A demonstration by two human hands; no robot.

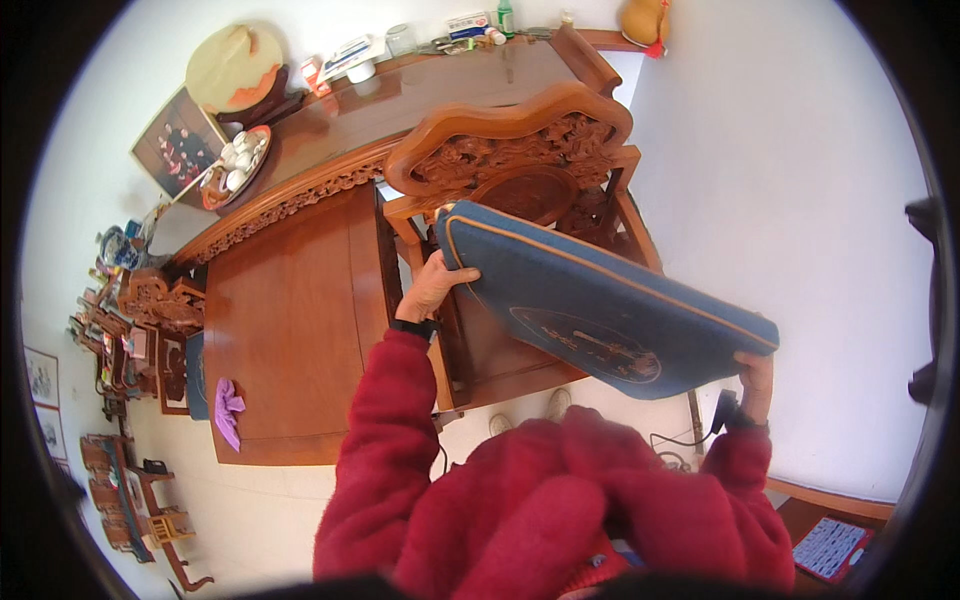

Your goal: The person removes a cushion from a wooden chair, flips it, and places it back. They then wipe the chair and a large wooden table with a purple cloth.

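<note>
A blue seat cushion with orange piping and an embroidered oval is held up, tilted, above the seat of a carved wooden armchair. My left hand grips its left end, the thumb lying on the cushion's face. At the lower right corner my right hand holds it, with the fingers partly hidden. Part of the bare wooden seat shows beneath the cushion. Left of the chair stands a square wooden table with a crumpled purple cloth near its left edge.
Behind the chair runs a long carved sideboard bearing a glass jar, a green bottle, a framed photo and a plate of white cups. A white wall rises close on the right. Another carved chair stands beyond the table.
</note>
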